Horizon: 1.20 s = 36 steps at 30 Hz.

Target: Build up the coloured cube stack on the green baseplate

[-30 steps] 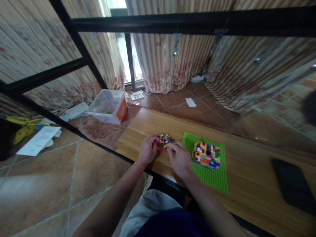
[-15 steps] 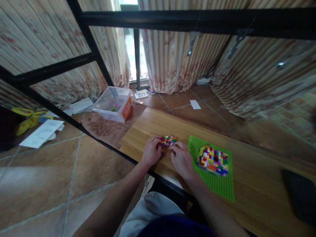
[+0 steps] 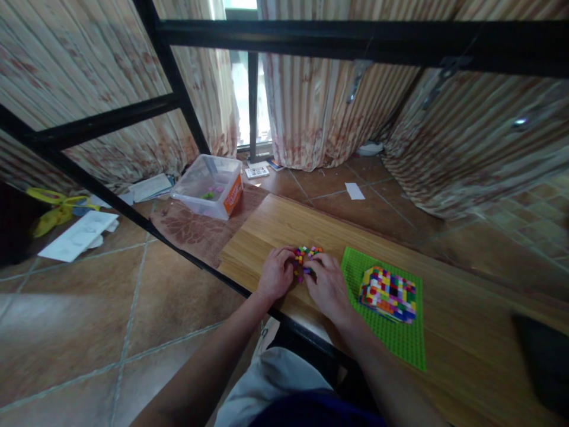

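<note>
A small heap of loose coloured bricks (image 3: 304,254) lies on the wooden table (image 3: 275,228). My left hand (image 3: 275,276) rests at the heap's left side with its fingers curled onto the bricks. My right hand (image 3: 326,283) sits at the heap's right side, fingers bent and pinched over the bricks; what they hold is hidden. To the right lies a green baseplate (image 3: 391,338) with a many-coloured brick block (image 3: 389,293) built on it.
A clear plastic box (image 3: 208,187) with an orange label stands on the tiled floor beyond the table's left end. Papers (image 3: 75,234) lie on the floor at left. A dark flat object (image 3: 544,362) lies at the table's right. A black metal frame (image 3: 311,41) crosses above.
My two hands have drawn closer together over the loose bricks, and they cover more of the heap. The view has shifted slightly.
</note>
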Available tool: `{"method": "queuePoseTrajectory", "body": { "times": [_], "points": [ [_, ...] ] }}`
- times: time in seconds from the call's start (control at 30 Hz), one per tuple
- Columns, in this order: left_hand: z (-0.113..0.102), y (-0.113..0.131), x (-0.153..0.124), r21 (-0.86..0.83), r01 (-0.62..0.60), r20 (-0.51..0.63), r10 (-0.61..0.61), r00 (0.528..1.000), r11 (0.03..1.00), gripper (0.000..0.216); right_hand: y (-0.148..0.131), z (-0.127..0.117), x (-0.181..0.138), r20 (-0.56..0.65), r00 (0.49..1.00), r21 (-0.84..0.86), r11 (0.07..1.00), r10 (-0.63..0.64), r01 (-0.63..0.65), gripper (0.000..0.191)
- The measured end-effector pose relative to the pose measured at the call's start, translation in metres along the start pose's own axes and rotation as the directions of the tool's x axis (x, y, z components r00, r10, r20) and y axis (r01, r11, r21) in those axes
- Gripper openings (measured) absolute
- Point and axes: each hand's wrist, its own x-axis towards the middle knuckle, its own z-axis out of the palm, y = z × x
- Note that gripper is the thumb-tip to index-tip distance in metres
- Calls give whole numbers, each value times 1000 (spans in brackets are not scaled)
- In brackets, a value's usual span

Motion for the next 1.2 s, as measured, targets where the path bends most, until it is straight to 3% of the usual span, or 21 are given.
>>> {"method": "queuePoseTrajectory", "body": {
  "times": [0.17,0.5,0.63,0.77,0.9,1.0,1.2],
  "points": [
    [0,1,0,-14,15,4,-15,1000,1000,27,2,-3,-2,9,1000,0,1000,11,-11,25],
    [-2,0,0,-24,4,-6,-4,1000,1000,24,4,1,-1,0,999,-49,998,-51,51,22],
    [-6,5,0,-31,-17,15,17,1000,999,26,3,6,3,-72,997,95,995,21,-15,24],
    [-10,9,1,-51,-94,67,98,993,994,27,-6,7,9,-143,958,402,899,249,-173,29],
    [-13,9,2,-98,-141,126,153,980,985,19,-18,5,9,-101,920,565,783,379,-261,34],
    [-14,10,2,-82,-123,158,135,978,989,22,-26,4,7,-30,900,667,679,435,-306,33],
    [-16,10,2,-67,-100,171,110,979,993,31,-29,6,8,32,884,721,602,467,-344,29]
  ]
}}
